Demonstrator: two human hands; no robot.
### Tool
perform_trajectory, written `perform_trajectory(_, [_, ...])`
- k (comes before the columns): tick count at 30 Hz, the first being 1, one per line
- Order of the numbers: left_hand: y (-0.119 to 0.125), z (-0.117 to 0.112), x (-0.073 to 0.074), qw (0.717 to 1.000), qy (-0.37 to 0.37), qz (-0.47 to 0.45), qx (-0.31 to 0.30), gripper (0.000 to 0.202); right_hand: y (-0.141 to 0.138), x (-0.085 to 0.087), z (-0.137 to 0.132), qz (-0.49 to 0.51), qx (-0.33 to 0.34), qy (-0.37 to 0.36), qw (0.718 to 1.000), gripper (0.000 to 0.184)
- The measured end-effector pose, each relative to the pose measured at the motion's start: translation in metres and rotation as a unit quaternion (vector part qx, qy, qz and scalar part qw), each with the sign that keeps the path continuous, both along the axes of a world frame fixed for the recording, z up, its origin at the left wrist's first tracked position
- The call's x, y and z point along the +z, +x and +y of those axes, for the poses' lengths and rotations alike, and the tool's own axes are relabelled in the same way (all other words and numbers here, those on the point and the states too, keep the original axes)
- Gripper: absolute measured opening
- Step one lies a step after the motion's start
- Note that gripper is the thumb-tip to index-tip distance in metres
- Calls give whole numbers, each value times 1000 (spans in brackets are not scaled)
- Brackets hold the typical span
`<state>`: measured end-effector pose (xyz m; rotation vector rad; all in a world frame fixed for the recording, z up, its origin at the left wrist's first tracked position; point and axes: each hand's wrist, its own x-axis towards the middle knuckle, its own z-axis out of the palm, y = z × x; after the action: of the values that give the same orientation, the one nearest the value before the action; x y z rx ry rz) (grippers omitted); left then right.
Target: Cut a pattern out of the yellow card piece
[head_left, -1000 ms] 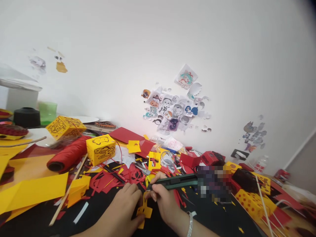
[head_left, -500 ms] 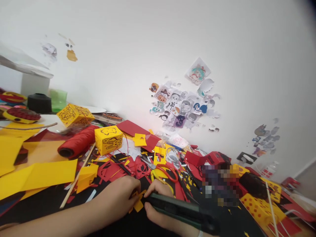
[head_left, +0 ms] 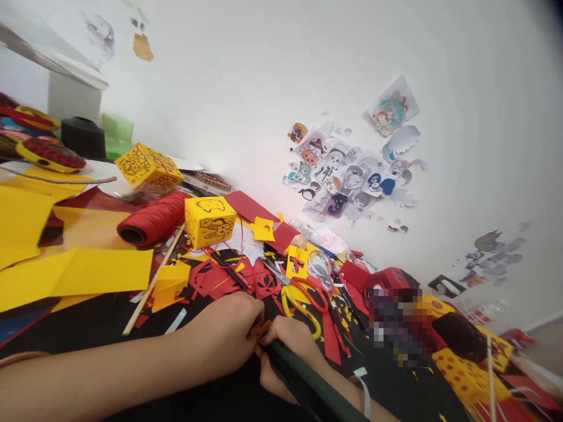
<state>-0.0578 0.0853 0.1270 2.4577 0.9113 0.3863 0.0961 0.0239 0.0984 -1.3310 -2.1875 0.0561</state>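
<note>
My left hand [head_left: 231,328] is closed, pinching a small yellow-orange cut paper piece [head_left: 261,334] between thumb and fingers. Close beside it, my right hand [head_left: 294,346] grips a long dark green tool [head_left: 308,378] whose front end meets the paper. Its exact kind I cannot tell, and my fingers partly cover both it and the paper. Just beyond my hands lie scissors [head_left: 311,296] with red and yellow handles. Red cut-out paper [head_left: 266,280] is behind my left hand.
Left of my hands are a wooden stick [head_left: 152,284], a red thread spool [head_left: 153,220] and folded yellow paper [head_left: 105,269]. A yellow printed box [head_left: 210,223] stands behind. Scraps cover the black tabletop [head_left: 211,392]; a yellow patterned box [head_left: 466,369] sits at right.
The view has shifted, so the table items appear higher and further right. The paper piece has turned more edge-on between my hands, and the green tool now slants more steeply toward me.
</note>
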Motion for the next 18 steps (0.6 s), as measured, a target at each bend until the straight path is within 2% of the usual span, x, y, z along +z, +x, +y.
perform_trajectory(6, [2, -3, -7, 999, 41, -4, 11, 14, -7, -2, -4, -55, -34, 18, 998, 11])
perform_trajectory(10, [3, -7, -9, 998, 67, -4, 14, 15, -10, 2, -9, -65, -15, 15, 998, 12])
perform_trajectory(18, [3, -8, -10, 997, 74, -9, 0, 13, -8, 5, -10, -75, 23, 9, 997, 10])
